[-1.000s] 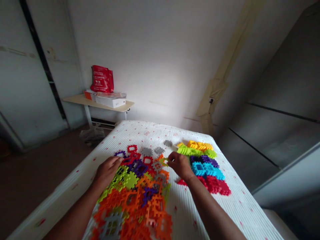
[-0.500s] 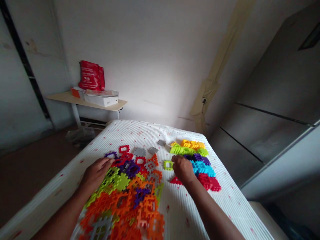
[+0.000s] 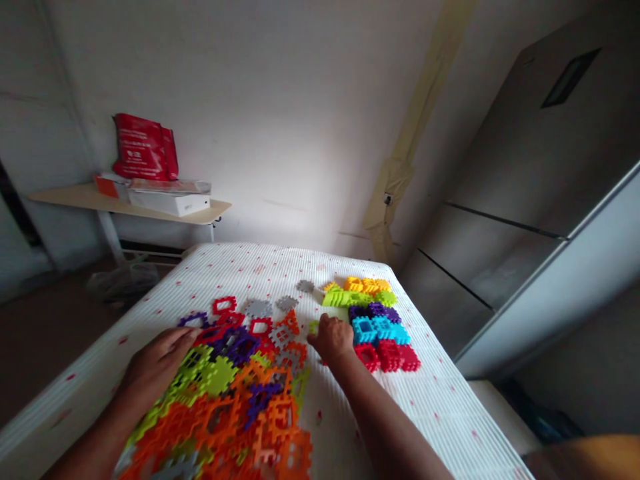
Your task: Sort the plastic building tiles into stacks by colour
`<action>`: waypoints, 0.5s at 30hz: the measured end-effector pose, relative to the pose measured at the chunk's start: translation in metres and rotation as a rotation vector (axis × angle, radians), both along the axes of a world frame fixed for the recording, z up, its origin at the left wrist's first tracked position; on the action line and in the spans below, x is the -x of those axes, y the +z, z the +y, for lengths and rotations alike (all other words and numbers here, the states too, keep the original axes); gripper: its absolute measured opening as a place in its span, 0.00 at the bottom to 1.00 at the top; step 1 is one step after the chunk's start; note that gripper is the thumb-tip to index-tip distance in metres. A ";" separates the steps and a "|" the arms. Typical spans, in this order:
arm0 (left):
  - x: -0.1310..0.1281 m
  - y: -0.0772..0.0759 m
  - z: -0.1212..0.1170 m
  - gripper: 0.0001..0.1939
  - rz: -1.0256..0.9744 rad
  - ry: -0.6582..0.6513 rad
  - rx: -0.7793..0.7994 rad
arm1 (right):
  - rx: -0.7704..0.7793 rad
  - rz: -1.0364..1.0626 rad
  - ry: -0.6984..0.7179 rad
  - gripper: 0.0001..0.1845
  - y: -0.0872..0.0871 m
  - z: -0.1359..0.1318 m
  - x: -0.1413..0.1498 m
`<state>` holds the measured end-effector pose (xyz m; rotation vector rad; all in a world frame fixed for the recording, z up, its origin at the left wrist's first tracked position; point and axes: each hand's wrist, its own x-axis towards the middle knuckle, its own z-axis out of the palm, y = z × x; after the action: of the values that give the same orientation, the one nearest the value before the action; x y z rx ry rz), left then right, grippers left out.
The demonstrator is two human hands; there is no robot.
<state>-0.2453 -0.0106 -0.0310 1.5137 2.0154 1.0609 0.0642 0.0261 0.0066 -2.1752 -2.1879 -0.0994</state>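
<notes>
The right hand (image 3: 331, 338) rests knuckles-up on the white ribbed mattress (image 3: 280, 270), fingers curled down over a lime-green interlocking tile (image 3: 313, 327); only one edge of that tile shows past the fingertips, so whether the grip is clenched on it or merely covering it cannot be told. Just right of this hand lie sorted rows of tiles, touching one another: red row (image 3: 387, 355) nearest, then cyan row (image 3: 380, 329), purple row (image 3: 374, 311), lime row (image 3: 350, 298) and yellow-orange row (image 3: 361, 285) farthest. A single grey tile (image 3: 305, 286) lies beyond the hand, apart from the rows.

The left hand (image 3: 156, 363) lies flat, palm down and released, on the left edge of the mixed tile pile (image 3: 235, 393) (orange, lime, purple, red and grey pieces, overlapping). Its fingertips touch lime and purple pieces. The pile fills the space between the two hands and extends back toward the person along both forearms.

Beyond the mattress, left of the left hand, a side table (image 3: 125, 203) against the wall carries a red bag (image 3: 143, 147) and a white box (image 3: 167, 200). A grey cabinet (image 3: 525, 200) stands right of the right hand
</notes>
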 end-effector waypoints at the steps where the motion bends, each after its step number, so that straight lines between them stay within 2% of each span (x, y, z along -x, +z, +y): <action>1: 0.000 -0.001 0.001 0.30 -0.002 0.006 0.021 | 0.010 0.001 -0.003 0.20 0.001 0.000 0.001; 5: 0.002 -0.003 0.003 0.32 -0.003 0.008 0.077 | 0.028 0.001 -0.012 0.19 0.006 -0.002 0.003; 8: 0.002 -0.002 0.004 0.33 -0.014 0.003 0.101 | -0.021 0.006 -0.002 0.19 0.015 -0.003 -0.003; 12: 0.001 0.000 0.003 0.34 -0.012 -0.007 0.118 | -0.164 0.029 -0.061 0.18 0.040 0.003 -0.031; 15: 0.000 0.001 0.003 0.34 -0.009 0.004 0.115 | -0.180 0.015 -0.159 0.18 0.061 0.018 -0.063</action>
<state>-0.2453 -0.0078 -0.0296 1.4438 2.0374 0.9350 0.1268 0.0445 0.0681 -2.2356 -1.9122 -0.2740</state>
